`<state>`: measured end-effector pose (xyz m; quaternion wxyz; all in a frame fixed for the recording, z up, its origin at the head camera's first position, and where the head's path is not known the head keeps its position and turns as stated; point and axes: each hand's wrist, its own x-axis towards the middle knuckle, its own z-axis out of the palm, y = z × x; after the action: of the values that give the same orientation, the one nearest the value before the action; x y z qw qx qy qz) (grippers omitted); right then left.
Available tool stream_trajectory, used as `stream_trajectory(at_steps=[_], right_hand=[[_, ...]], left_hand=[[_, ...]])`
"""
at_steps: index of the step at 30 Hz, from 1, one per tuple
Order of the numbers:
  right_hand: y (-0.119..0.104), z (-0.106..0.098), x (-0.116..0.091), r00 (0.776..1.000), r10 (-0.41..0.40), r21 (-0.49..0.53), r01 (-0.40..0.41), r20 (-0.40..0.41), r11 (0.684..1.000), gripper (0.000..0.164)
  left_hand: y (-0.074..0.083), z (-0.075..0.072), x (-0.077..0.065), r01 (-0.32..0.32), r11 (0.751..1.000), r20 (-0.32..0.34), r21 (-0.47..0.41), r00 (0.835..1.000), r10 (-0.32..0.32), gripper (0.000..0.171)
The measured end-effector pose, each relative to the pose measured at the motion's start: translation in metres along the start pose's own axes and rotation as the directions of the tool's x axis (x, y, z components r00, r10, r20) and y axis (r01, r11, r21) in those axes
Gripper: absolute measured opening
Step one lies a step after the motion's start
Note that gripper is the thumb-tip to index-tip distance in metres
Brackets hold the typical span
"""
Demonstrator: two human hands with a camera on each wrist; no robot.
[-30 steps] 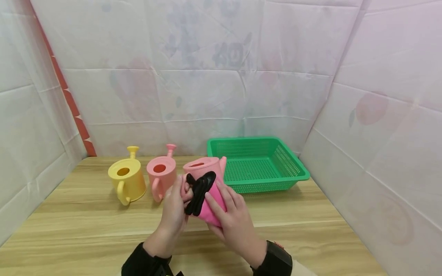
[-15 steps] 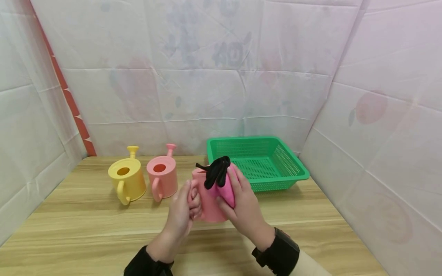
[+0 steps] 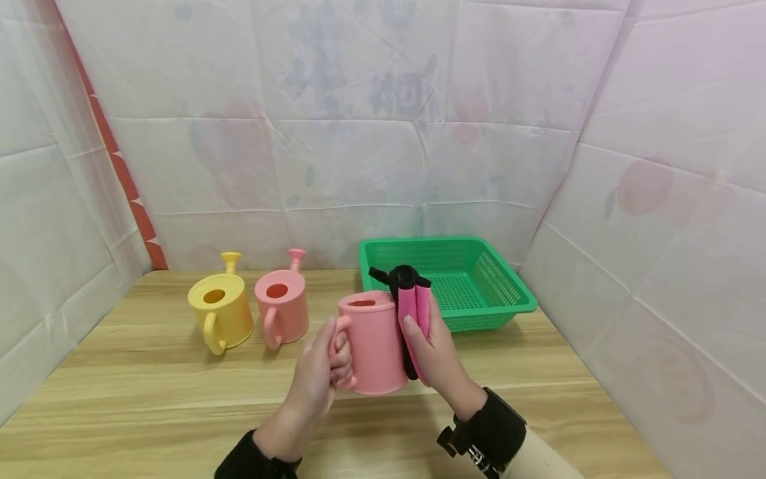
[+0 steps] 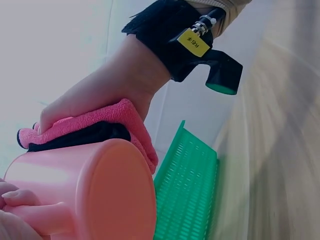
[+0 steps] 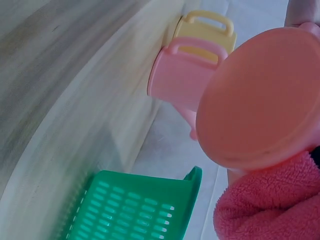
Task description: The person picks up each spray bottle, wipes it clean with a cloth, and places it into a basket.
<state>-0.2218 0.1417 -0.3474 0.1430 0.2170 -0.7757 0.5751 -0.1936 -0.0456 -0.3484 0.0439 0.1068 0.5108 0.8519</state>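
In the head view my left hand (image 3: 317,372) grips the handle of a pink watering can (image 3: 376,349), which is held upright above the table. My right hand (image 3: 441,356) holds a folded pink-and-black cloth (image 3: 409,307) along the can's right side. The spout is hidden behind the cloth. From the left wrist, the can's round base (image 4: 122,195) faces the camera, and the fluffy cloth (image 4: 132,125) lies flat on its wall under the right hand (image 4: 95,95). The right wrist view shows the base (image 5: 260,100) close up, with the cloth (image 5: 270,205) right below it.
A yellow watering can (image 3: 224,313) and another pink watering can (image 3: 282,313) stand upright at the left on the wooden table (image 3: 149,399). A green plastic basket (image 3: 467,320) sits at the back right. White patterned sheets (image 3: 371,166) hang behind and at both sides.
The held can has turned from tilted to upright, its spout going out of sight. The right hand has moved the cloth from the can's near face round to its right side.
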Motion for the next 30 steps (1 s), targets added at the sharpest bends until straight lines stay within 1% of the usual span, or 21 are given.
stream_trajectory(at_steps=[2, 4, 5, 7, 8, 9, 10, 11, 12, 13, 14, 15, 16, 17, 18, 19, 21, 24, 25, 28, 30], right_hand=[[0.000, 0.001, 0.000, 1.000, -0.025, 0.013, 0.025, 0.004, 1.000, 0.051], [-0.001, 0.002, -0.001, 0.997, -0.082, 0.006, 0.082, 0.011, 0.997, 0.055], [-0.001, 0.003, -0.002, 0.992, -0.124, -0.012, 0.124, 0.014, 0.992, 0.059], [-0.003, 0.006, -0.004, 0.972, -0.235, -0.092, 0.235, 0.013, 0.968, 0.066], [-0.004, 0.008, -0.005, 0.954, -0.300, -0.154, 0.297, 0.007, 0.942, 0.069], [-0.005, 0.010, -0.006, 0.928, -0.373, -0.234, 0.363, 0.002, 0.902, 0.071], [-0.006, 0.013, -0.008, 0.897, -0.442, -0.313, 0.420, 0.002, 0.852, 0.071], [-0.007, 0.016, -0.009, 0.859, -0.512, -0.387, 0.475, 0.008, 0.791, 0.069], [-0.009, 0.019, -0.010, 0.819, -0.574, -0.458, 0.519, 0.024, 0.722, 0.068], [-0.010, 0.022, -0.012, 0.776, -0.629, -0.521, 0.554, 0.043, 0.649, 0.066], [-0.011, 0.026, -0.014, 0.740, -0.670, -0.577, 0.576, 0.068, 0.578, 0.064], [-0.012, 0.028, -0.016, 0.711, -0.697, -0.616, 0.591, 0.094, 0.520, 0.062], [-0.014, 0.031, -0.018, 0.695, -0.709, -0.639, 0.599, 0.116, 0.483, 0.061], [-0.015, 0.032, -0.020, 0.686, -0.715, -0.656, 0.602, 0.134, 0.455, 0.060], [-0.015, 0.034, -0.021, 0.687, -0.712, -0.670, 0.598, 0.146, 0.439, 0.061], [-0.015, 0.034, -0.022, 0.691, -0.707, -0.679, 0.592, 0.151, 0.434, 0.061], [-0.015, 0.034, -0.023, 0.704, -0.694, -0.680, 0.582, 0.149, 0.446, 0.062], [-0.015, 0.034, -0.022, 0.706, -0.695, -0.678, 0.578, 0.137, 0.454, 0.053], [-0.015, 0.033, -0.021, 0.708, -0.694, -0.676, 0.576, 0.132, 0.459, 0.052], [-0.017, 0.029, -0.015, 0.724, -0.678, -0.666, 0.569, 0.126, 0.482, 0.054], [-0.018, 0.025, -0.010, 0.746, -0.653, -0.657, 0.556, 0.126, 0.509, 0.057]], left_hand=[[0.001, 0.000, 0.000, -0.005, 1.000, 0.002, -0.009, 1.000, 0.005, 0.047], [0.002, 0.000, 0.001, -0.018, 1.000, 0.006, -0.025, 1.000, 0.019, 0.045], [0.003, 0.000, 0.001, -0.025, 0.999, 0.010, -0.036, 1.000, 0.025, 0.044], [0.003, 0.000, 0.000, -0.039, 0.998, 0.016, -0.055, 0.999, 0.040, 0.043], [0.004, -0.001, 0.000, -0.045, 0.997, 0.020, -0.067, 0.999, 0.047, 0.042], [0.004, -0.001, 0.000, -0.052, 0.996, 0.023, -0.078, 0.998, 0.054, 0.041], [0.004, -0.001, 0.000, -0.055, 0.994, 0.024, -0.091, 0.998, 0.057, 0.040], [0.004, -0.001, 0.000, -0.057, 0.993, 0.017, -0.100, 0.998, 0.059, 0.039], [0.004, -0.001, 0.000, -0.063, 0.993, 0.006, -0.099, 0.998, 0.064, 0.038], [0.004, -0.001, -0.001, -0.068, 0.993, -0.004, -0.095, 0.998, 0.068, 0.038], [0.004, -0.001, -0.001, -0.070, 0.994, -0.017, -0.089, 0.997, 0.069, 0.037], [0.004, -0.002, -0.002, -0.071, 0.994, -0.033, -0.082, 0.997, 0.068, 0.037], [0.004, -0.002, -0.003, -0.069, 0.995, -0.049, -0.072, 0.997, 0.065, 0.038], [0.004, -0.002, -0.003, -0.067, 0.996, -0.065, -0.055, 0.996, 0.063, 0.040], [0.005, -0.002, -0.004, -0.065, 0.997, -0.075, -0.039, 0.995, 0.062, 0.042], [0.005, -0.001, -0.004, -0.061, 0.998, -0.080, -0.029, 0.995, 0.059, 0.043], [0.006, 0.000, -0.005, -0.057, 0.998, -0.089, -0.014, 0.994, 0.056, 0.045], [0.006, 0.002, -0.006, -0.049, 0.999, -0.092, -0.001, 0.995, 0.049, 0.044], [0.006, 0.002, -0.006, -0.047, 0.999, -0.090, -0.001, 0.995, 0.047, 0.043], [0.003, 0.004, -0.006, -0.032, 0.999, -0.078, -0.008, 0.996, 0.032, 0.039], [0.000, 0.004, -0.007, -0.023, 1.000, -0.052, -0.016, 0.998, 0.022, 0.041]])
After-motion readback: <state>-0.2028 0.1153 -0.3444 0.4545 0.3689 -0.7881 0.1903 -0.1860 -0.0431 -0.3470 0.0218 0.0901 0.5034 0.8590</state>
